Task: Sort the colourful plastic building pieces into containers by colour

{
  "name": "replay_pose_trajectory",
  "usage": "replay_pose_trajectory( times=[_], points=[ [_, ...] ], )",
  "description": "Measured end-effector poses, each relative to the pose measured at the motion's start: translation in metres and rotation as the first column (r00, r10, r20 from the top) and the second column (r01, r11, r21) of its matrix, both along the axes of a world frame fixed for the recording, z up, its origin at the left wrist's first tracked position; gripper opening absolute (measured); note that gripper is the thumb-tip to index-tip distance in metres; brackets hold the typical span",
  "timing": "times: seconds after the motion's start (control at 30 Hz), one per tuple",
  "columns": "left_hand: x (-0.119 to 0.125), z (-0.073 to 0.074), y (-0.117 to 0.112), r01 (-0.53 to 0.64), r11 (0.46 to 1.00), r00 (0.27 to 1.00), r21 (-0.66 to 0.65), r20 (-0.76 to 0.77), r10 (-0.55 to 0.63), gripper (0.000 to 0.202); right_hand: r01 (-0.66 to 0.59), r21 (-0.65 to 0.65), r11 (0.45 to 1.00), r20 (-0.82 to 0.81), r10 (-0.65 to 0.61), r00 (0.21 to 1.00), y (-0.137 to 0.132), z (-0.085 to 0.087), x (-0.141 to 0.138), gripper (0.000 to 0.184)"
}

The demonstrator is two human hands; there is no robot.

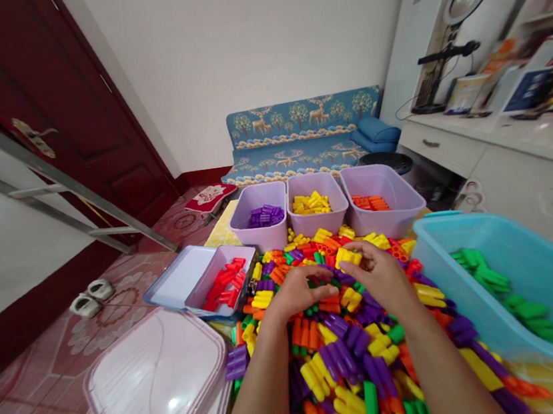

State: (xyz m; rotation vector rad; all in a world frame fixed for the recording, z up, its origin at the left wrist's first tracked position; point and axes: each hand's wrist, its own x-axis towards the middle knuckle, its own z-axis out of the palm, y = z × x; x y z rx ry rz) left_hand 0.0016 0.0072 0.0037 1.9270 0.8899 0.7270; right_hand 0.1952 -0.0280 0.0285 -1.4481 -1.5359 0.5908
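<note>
My right hand [376, 272] is closed on a yellow plastic tube block [348, 258], a piece made of short joined tubes, held just above the pile. To its left, my left hand [300, 291] is curved low over the pile with its thumb and fingers apart; nothing shows between them. Beneath both hands spreads a mixed heap of similar blocks: purple pieces [338, 355], yellow pieces [349, 413], orange pieces [305, 333] and green pieces [371, 405]. My palms and forearms hide part of the heap.
Three lilac bins behind the heap hold purple [265, 216], yellow [311, 203] and orange [371, 203] blocks. At left, a tin [249, 254] holds red blocks, near stacked lids [161, 382]. A blue tub [510, 225] with green blocks stands right. A ladder [59, 186] leans left.
</note>
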Motion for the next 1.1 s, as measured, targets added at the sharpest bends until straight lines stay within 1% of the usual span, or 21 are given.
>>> replay_pose_trajectory(
  times=[0.07, 0.13, 0.23, 0.3, 0.33, 0.37, 0.4, 0.43, 0.47, 0.5, 0.53, 0.57, 0.6, 0.63, 0.7, 0.8, 0.9, 0.93, 1.0, 1.03, 1.1],
  points=[
    [0.0, 0.002, -0.003, 0.031, 0.999, 0.997, 0.036, -0.071, -0.028, 0.044, -0.039, -0.069, 0.997, 0.051, 0.042, 0.998, -0.001, 0.001, 0.008, 0.036],
    [0.001, 0.003, -0.004, 0.032, 0.998, 0.992, 0.062, -0.12, -0.025, 0.045, -0.119, -0.174, 0.977, 0.111, 0.14, 0.984, -0.005, 0.002, 0.016, 0.035],
    [0.001, 0.004, -0.005, 0.041, 0.997, 0.983, 0.068, -0.183, -0.028, 0.042, -0.26, -0.3, 0.918, 0.157, 0.316, 0.936, -0.013, 0.004, 0.026, 0.027],
    [0.001, 0.004, -0.005, 0.048, 0.997, 0.976, 0.067, -0.215, -0.032, 0.041, -0.326, -0.366, 0.872, 0.17, 0.407, 0.898, -0.016, 0.005, 0.029, 0.021],
    [0.001, 0.004, -0.005, 0.048, 0.997, 0.974, 0.067, -0.225, -0.032, 0.041, -0.342, -0.39, 0.855, 0.162, 0.429, 0.889, -0.017, 0.006, 0.029, 0.021],
    [0.001, 0.004, -0.005, 0.046, 0.997, 0.972, 0.066, -0.232, -0.03, 0.041, -0.341, -0.394, 0.854, 0.128, 0.418, 0.899, -0.017, 0.007, 0.027, 0.021],
    [0.001, 0.004, -0.005, 0.044, 0.997, 0.971, 0.062, -0.238, -0.028, 0.042, -0.321, -0.357, 0.877, 0.061, 0.365, 0.929, -0.016, 0.01, 0.023, 0.023],
    [0.001, 0.003, -0.005, 0.043, 0.997, 0.969, 0.058, -0.245, -0.028, 0.042, -0.284, -0.277, 0.918, -0.044, 0.283, 0.958, -0.015, 0.013, 0.019, 0.027],
    [0.0, 0.003, -0.005, 0.043, 0.997, 0.967, 0.058, -0.253, -0.027, 0.044, -0.227, -0.164, 0.96, -0.176, 0.198, 0.964, -0.014, 0.016, 0.013, 0.034],
    [-0.001, 0.002, -0.005, 0.045, 0.997, 0.965, 0.062, -0.259, -0.027, 0.046, -0.152, -0.04, 0.987, -0.315, 0.132, 0.94, -0.013, 0.019, 0.007, 0.042],
    [-0.002, 0.002, -0.005, 0.051, 0.996, 0.964, 0.07, -0.264, -0.031, 0.048, -0.09, 0.074, 0.993, -0.424, 0.113, 0.899, -0.011, 0.022, 0.001, 0.051],
    [-0.003, 0.002, -0.005, 0.061, 0.995, 0.963, 0.082, -0.267, -0.037, 0.05, -0.047, 0.161, 0.986, -0.493, 0.122, 0.861, -0.01, 0.024, -0.004, 0.057],
    [-0.004, 0.003, -0.005, 0.073, 0.993, 0.962, 0.095, -0.269, -0.045, 0.052, -0.036, 0.213, 0.976, -0.52, 0.144, 0.842, -0.009, 0.025, -0.008, 0.062],
    [-0.005, 0.003, -0.005, 0.087, 0.991, 0.961, 0.106, -0.269, -0.055, 0.054, -0.039, 0.225, 0.973, -0.517, 0.154, 0.842, -0.008, 0.024, -0.01, 0.063],
    [-0.006, 0.005, -0.006, 0.105, 0.987, 0.961, 0.12, -0.269, -0.07, 0.053, -0.036, 0.184, 0.982, -0.456, 0.118, 0.882, -0.006, 0.018, -0.009, 0.057],
    [-0.005, 0.006, -0.006, 0.1, 0.989, 0.962, 0.111, -0.263, -0.068, 0.05, 0.008, 0.121, 0.993, -0.311, 0.03, 0.95, -0.002, 0.004, -0.004, 0.046],
    [-0.002, 0.004, -0.005, 0.04, 0.995, 0.971, 0.092, -0.24, -0.016, 0.044, 0.015, 0.094, 0.995, -0.179, 0.002, 0.984, 0.005, -0.007, -0.002, 0.039],
    [0.0, 0.001, -0.004, -0.005, 0.995, 0.974, 0.095, -0.225, 0.027, 0.04, 0.009, 0.079, 0.997, -0.122, 0.0, 0.992, 0.008, -0.009, -0.003, 0.037],
    [0.002, -0.004, 0.0, -0.132, 0.984, 0.97, 0.122, -0.19, 0.154, 0.032, 0.01, 0.054, 0.999, 0.045, -0.013, 0.999, 0.016, -0.012, -0.005, 0.034],
    [0.003, -0.007, 0.002, -0.209, 0.967, 0.956, 0.147, -0.176, 0.233, 0.028, 0.016, 0.049, 0.999, 0.152, -0.023, 0.988, 0.021, -0.012, -0.006, 0.034],
    [0.003, -0.013, 0.007, -0.347, 0.916, 0.91, 0.204, -0.162, 0.381, 0.024, 0.029, 0.056, 0.998, 0.365, -0.047, 0.93, 0.033, -0.01, -0.008, 0.036]
  ],
)
